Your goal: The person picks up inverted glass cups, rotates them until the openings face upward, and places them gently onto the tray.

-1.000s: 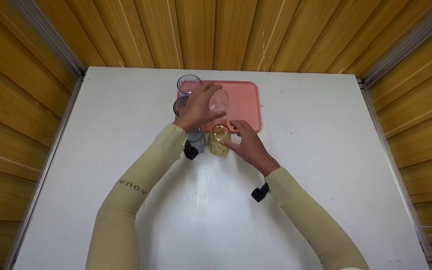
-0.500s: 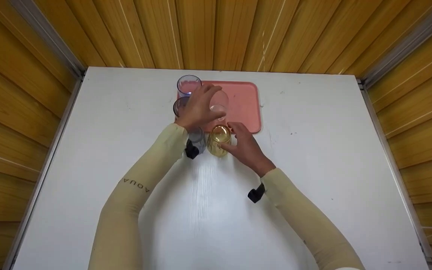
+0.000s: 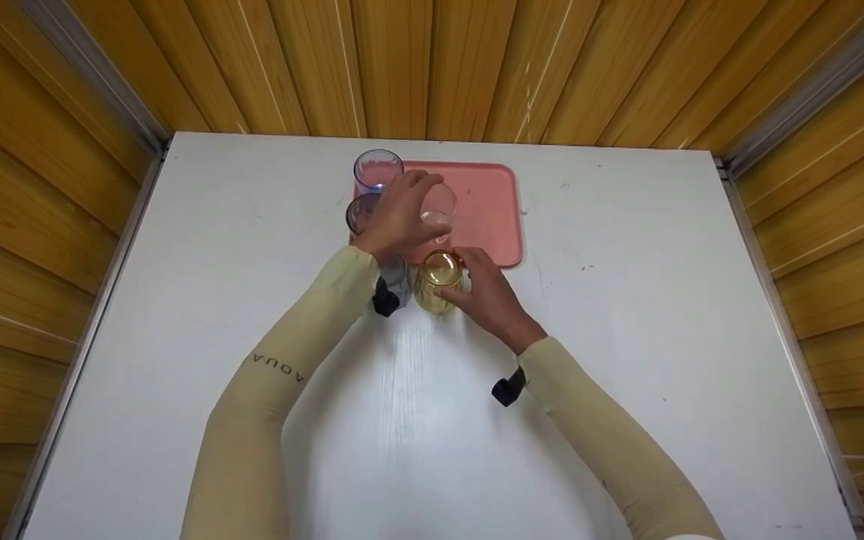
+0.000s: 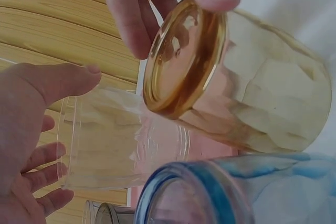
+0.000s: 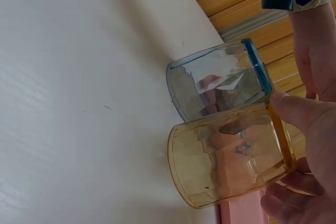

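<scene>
My left hand point(image 3: 396, 217) holds a clear cup point(image 3: 439, 204) over the pink tray point(image 3: 486, 210), its thumb and fingers at the rim in the left wrist view. Nearer to me stands a yellow cup point(image 3: 442, 268), upside down with its thick base up. My right hand point(image 3: 495, 300) grips that base between thumb and fingers; the right wrist view shows the thumb point(image 5: 294, 109) on it. Touching or very close to the yellow cup is a blue-grey cup point(image 5: 215, 80), also base up, partly hidden by my left wrist in the head view.
At the tray's left side stand a blue-tinted cup point(image 3: 379, 171) and a dark smoky cup point(image 3: 361, 214), both rim up, the latter partly behind my left hand. The white table point(image 3: 627, 300) meets wood-patterned walls point(image 3: 469, 67) at the back and sides.
My right hand has moved slightly left and closed its thumb and fingers on the yellow cup's base. The left hand has stayed almost still at the clear cup.
</scene>
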Demonstrator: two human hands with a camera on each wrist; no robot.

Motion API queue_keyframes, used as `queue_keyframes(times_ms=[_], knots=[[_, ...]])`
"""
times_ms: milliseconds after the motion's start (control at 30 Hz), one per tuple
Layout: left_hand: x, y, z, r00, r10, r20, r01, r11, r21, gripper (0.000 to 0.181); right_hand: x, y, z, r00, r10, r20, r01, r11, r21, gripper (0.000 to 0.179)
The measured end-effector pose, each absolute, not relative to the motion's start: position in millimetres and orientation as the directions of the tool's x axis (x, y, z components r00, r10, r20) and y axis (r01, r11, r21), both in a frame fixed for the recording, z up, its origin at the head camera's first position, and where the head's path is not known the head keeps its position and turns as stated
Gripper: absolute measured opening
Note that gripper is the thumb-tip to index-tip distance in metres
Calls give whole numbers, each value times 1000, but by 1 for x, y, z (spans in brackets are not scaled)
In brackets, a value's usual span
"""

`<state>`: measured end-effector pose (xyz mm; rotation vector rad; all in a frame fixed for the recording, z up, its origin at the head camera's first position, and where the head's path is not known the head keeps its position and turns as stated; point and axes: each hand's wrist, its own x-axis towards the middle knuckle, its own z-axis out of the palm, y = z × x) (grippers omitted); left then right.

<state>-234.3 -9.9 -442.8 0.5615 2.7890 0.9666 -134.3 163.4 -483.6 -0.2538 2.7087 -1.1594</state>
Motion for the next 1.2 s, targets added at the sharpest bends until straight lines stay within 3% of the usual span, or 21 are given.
queue_keyframes(times_ms=[367,1200], knots=[[-239,-7,-448,-922,382,-66,262,740,619,76,-135,162,-486,-969,-229,-88,-100,696,-711,57],[-245,2,-463,-915,387,-117,252,771,585,76,-135,166,-488,-964,-266,-29,-165,678,-716,59]])
